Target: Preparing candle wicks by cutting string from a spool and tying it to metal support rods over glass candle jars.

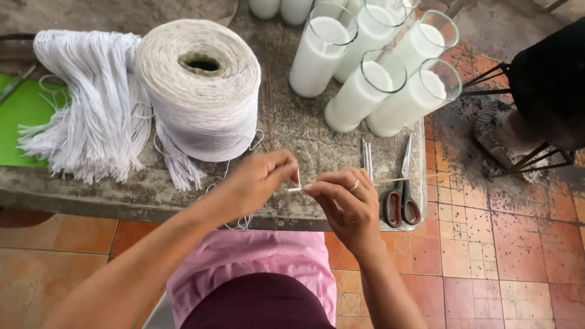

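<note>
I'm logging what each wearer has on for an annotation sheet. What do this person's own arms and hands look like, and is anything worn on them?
Both forearms are bare, with no sleeves, gloves or watch in view. The right hand wears a thin, pale ring on one finger. The left hand shows no jewellery. No markings or bandages are visible on either arm.

Bare tabletop between big string spool and glass candles; scissors at the right edge.

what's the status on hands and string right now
Left hand and right hand both pinch a short white string. Scissors beside right hand. Nothing in the way.
</note>
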